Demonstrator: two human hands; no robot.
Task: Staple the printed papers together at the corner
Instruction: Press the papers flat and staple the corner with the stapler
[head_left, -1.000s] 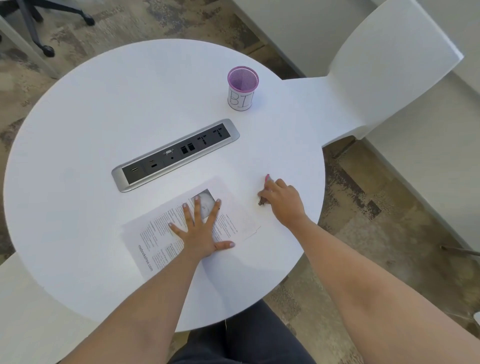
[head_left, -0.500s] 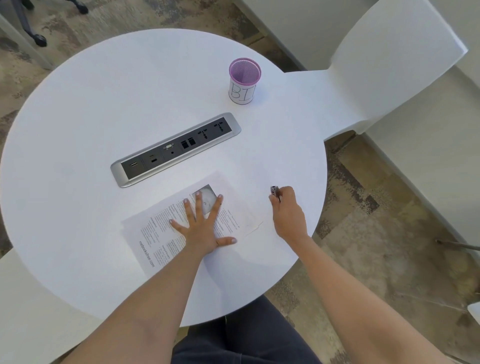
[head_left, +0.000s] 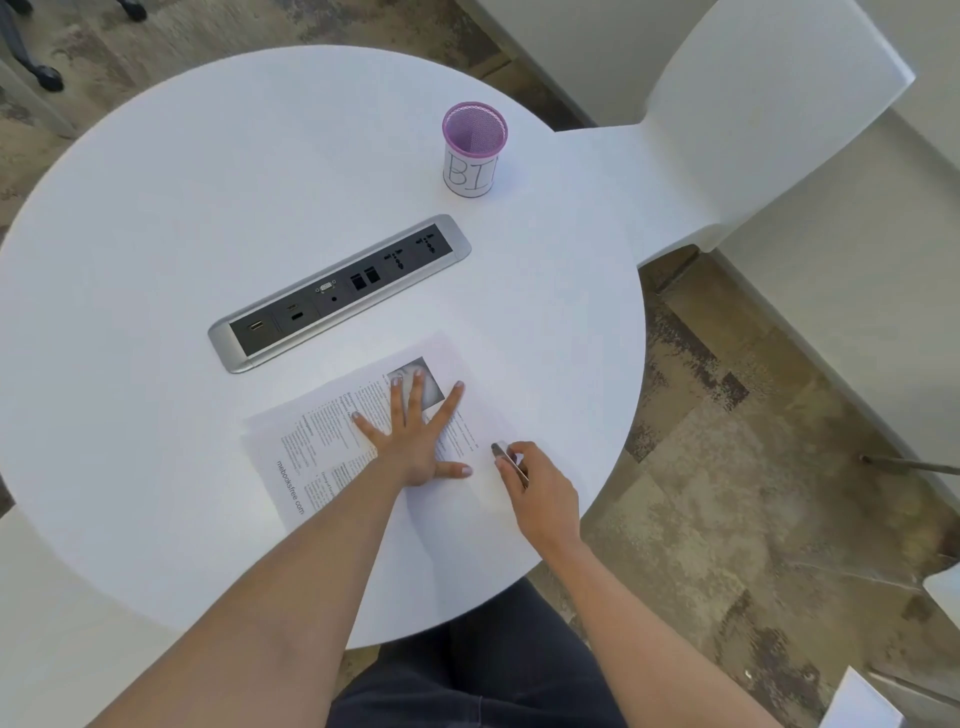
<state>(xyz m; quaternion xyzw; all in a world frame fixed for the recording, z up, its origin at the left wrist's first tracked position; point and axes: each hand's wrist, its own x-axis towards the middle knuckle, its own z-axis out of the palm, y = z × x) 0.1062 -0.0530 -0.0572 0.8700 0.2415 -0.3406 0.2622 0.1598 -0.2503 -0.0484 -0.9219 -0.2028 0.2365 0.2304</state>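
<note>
The printed papers lie at an angle on the round white table, near its front edge. My left hand is spread flat on them, fingers apart, pressing them down. My right hand grips a small dark stapler and holds it at the right-hand edge of the papers, close to their near right corner. Whether the stapler's jaws are around the paper cannot be told.
A silver and black power and data socket strip is set into the table just beyond the papers. A purple mesh pen cup stands farther back. A white chair is at the right; my dark trousers show below the table edge.
My right hand picked up the stapler from the table to the right of the papers and carried it left to their right edge. My left hand stayed flat on the papers.
</note>
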